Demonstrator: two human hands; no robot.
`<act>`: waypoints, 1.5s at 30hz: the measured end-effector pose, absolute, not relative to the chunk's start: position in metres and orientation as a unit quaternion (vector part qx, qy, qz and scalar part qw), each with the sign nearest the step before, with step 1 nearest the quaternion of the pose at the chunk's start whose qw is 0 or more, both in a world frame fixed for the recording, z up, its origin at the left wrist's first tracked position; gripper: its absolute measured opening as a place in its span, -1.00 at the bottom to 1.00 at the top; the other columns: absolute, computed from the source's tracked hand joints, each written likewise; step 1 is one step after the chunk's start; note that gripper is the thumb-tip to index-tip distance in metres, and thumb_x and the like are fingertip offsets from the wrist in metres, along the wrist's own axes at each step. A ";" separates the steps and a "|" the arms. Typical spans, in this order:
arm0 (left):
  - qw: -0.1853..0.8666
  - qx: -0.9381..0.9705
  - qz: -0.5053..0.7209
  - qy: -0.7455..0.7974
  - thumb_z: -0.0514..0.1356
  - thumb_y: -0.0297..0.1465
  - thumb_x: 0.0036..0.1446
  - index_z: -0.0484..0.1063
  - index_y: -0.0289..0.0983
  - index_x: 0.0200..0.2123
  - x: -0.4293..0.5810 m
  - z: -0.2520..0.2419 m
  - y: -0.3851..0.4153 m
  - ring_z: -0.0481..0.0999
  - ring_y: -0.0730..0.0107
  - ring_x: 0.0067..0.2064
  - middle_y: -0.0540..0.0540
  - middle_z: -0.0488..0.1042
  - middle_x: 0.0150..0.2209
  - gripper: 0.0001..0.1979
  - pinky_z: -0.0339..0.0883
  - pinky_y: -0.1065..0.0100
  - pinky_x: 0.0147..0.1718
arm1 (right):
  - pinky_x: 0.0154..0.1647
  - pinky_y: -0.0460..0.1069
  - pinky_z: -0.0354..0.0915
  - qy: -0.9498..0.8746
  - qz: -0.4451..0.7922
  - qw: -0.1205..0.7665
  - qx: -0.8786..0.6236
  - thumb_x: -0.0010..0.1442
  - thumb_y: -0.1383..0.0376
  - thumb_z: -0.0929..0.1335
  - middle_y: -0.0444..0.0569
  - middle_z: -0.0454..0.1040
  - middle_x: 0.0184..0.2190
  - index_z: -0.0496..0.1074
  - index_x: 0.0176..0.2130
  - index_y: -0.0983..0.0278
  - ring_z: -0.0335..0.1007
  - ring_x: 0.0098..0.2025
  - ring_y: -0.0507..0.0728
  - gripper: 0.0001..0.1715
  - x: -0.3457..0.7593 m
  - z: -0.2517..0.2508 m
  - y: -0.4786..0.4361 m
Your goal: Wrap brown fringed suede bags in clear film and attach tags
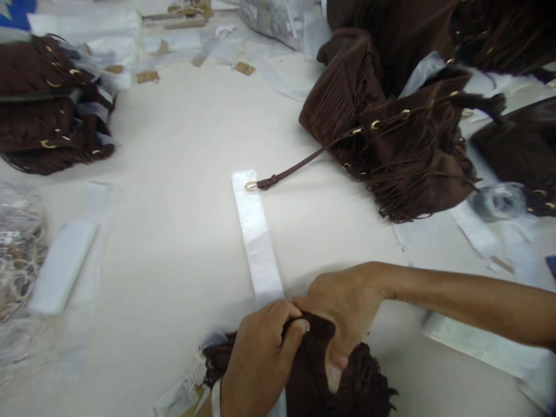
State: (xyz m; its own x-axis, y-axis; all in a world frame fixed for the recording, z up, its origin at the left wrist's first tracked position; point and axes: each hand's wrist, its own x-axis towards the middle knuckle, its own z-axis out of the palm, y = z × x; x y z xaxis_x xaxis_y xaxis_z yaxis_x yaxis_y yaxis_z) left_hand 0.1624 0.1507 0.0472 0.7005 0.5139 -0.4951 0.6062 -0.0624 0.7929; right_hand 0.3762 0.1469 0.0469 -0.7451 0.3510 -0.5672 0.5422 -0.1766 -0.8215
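At the bottom of the head view lies a dark brown fringed bag (315, 370). My left hand (263, 353) is closed on its upper edge, with thumb and forefinger pinched together. My right hand (343, 307) grips the same edge, its thumb over the near face and most of its fingers hidden behind. From under the bag a flat white plastic strip (258, 243) runs away from me. A tag (176, 399) with string lies at the bag's left side.
A brown strap with a gold buckle (252, 186) reaches from another fringed bag (417, 145) onto the strip's far end. More brown bags (39, 116) are stacked at left. A white packet (63, 269) and tangled cords (17, 249) lie left; plastic wrap (499, 202) is at right.
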 end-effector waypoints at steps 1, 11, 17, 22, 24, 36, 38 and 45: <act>0.562 0.730 -0.028 0.387 0.13 -0.33 0.25 0.46 -0.14 -0.31 0.163 0.046 0.149 0.49 0.39 -0.24 0.07 0.54 -0.31 -0.88 0.29 0.38 -0.23 | -0.37 -0.08 0.24 0.655 -0.652 0.067 0.375 -0.14 -0.08 0.52 -0.12 0.48 -0.39 0.36 0.07 0.32 0.39 -0.40 0.11 -0.10 0.372 0.047 0.140; 0.382 0.764 0.245 0.459 -0.05 -0.39 0.35 0.38 -0.20 -0.04 0.112 0.054 0.112 0.39 0.32 0.07 -0.10 0.44 -0.01 -0.75 0.25 0.18 0.12 | 0.02 0.17 0.28 0.814 -0.288 -0.088 0.497 0.23 0.02 0.36 0.24 0.44 -0.05 0.09 0.32 0.37 0.36 -0.01 0.29 -0.14 0.363 0.051 0.071; 0.274 0.796 0.227 0.489 -0.08 -0.42 0.34 0.11 -0.19 0.26 0.063 0.039 0.034 0.14 0.25 0.32 -0.16 0.22 0.27 -0.57 0.11 0.01 0.28 | 0.23 0.18 0.20 0.755 -0.119 -0.148 0.628 0.35 0.18 0.23 0.17 0.30 0.20 0.25 0.24 0.33 0.21 0.22 0.25 -0.47 0.300 0.080 -0.004; 0.212 0.865 0.166 0.423 -0.01 -0.41 0.31 0.07 -0.26 0.30 0.059 0.036 -0.002 -0.18 0.08 0.42 -0.17 0.02 0.38 -0.49 -0.02 -0.13 0.32 | 0.29 0.30 0.07 0.747 -0.136 -0.132 0.637 0.29 0.04 0.29 0.19 0.13 0.31 0.26 0.24 0.32 0.02 0.34 0.34 -0.35 0.259 0.070 -0.065; 0.189 0.882 0.151 0.405 -0.01 -0.42 0.30 0.09 -0.24 0.30 0.057 0.034 -0.005 -0.24 0.03 0.42 -0.14 0.00 0.39 -0.50 -0.04 -0.19 0.31 | 0.29 0.31 0.05 0.751 -0.156 -0.126 0.629 0.30 0.03 0.28 0.13 0.14 0.32 0.38 0.14 0.23 -0.01 0.35 0.34 -0.48 0.259 0.068 -0.075; 0.032 0.904 0.203 0.376 -0.01 -0.30 0.33 0.21 -0.32 0.23 0.042 0.007 -0.009 -0.16 -0.04 0.41 -0.22 0.05 0.37 -0.55 -0.03 -0.24 0.28 | -0.02 0.08 0.32 0.555 -0.181 -0.339 0.738 0.32 0.17 0.23 0.01 0.49 -0.13 0.38 -0.18 0.24 0.41 -0.07 0.16 -0.77 0.253 0.045 -0.119; 0.016 0.906 0.196 0.375 0.00 -0.29 0.32 0.23 -0.32 0.22 0.040 0.010 -0.010 -0.13 -0.05 0.40 -0.22 0.06 0.37 -0.55 -0.04 -0.23 0.28 | -0.15 0.06 0.34 0.467 -0.195 -0.316 0.803 0.31 0.13 0.20 -0.03 0.49 -0.27 0.37 -0.24 0.24 0.43 -0.21 0.16 -0.72 0.266 0.036 -0.138; 0.001 0.897 0.158 0.413 0.06 -0.44 0.23 0.39 -0.34 0.08 0.045 0.050 -0.012 0.08 -0.08 0.34 -0.27 0.23 0.28 -0.64 0.01 -0.20 0.26 | -0.09 0.11 0.31 0.542 -0.049 -0.157 0.824 0.29 0.33 0.16 0.15 0.49 -0.16 0.43 -0.15 0.32 0.41 -0.11 0.24 -0.69 0.295 0.065 -0.150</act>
State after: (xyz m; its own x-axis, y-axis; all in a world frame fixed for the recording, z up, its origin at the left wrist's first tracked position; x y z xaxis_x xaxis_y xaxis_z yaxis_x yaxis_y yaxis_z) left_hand 0.0453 -0.0121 0.0503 0.6081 0.7416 0.2834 0.7412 -0.6582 0.1318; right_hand 0.2949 -0.1496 0.0647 0.4081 0.9085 0.0899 0.8778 -0.3634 -0.3120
